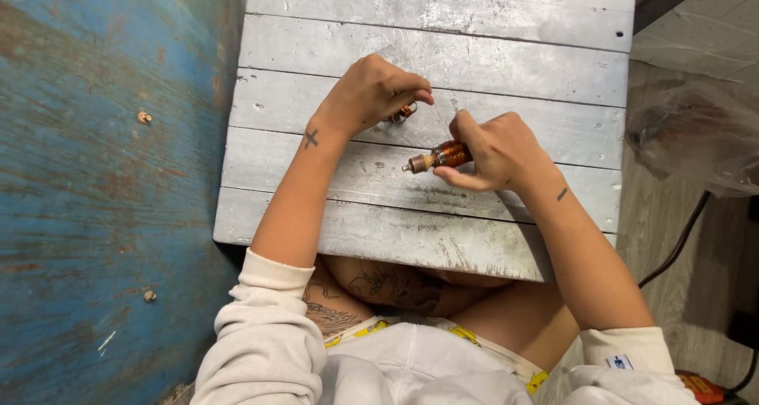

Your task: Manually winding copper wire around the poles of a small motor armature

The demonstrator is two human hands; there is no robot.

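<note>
- Two bare hands are all we work with in the head view, both over a silver-painted plank table point(490, 65) that fills the upper middle of the frame.
- Our right hand point(494, 148) sits just past centre toward 3 o'clock, its fingers curled tight around a small copper-wound coil point(443, 155); the coil's pale, brass-tipped end pokes out toward 9 o'clock.
- Our left hand point(371, 97) lies at about 11 o'clock from the coil, near it but not touching; its fingers are bunched, thumb and forefinger pinched together toward the right hand.
- Under those left fingers we see a small coppery metal piece point(402, 113) (too hidden to tell its shape), resting at the table surface.
- A thin wire point(439, 114) seems to run from the left fingertips toward the right hand; it is faint, and we cannot tell where it ends.
- At 9 o'clock, a worn blue painted surface point(95, 184) borders the table.
- At 3 o'clock, a clear plastic bag point(696, 136) lies on the wooden floor, with a black cable point(680, 243) trailing below it toward 5 o'clock.
- At 6 o'clock, our cream sleeves point(261, 326) and bare knees tuck under the table edge.
</note>
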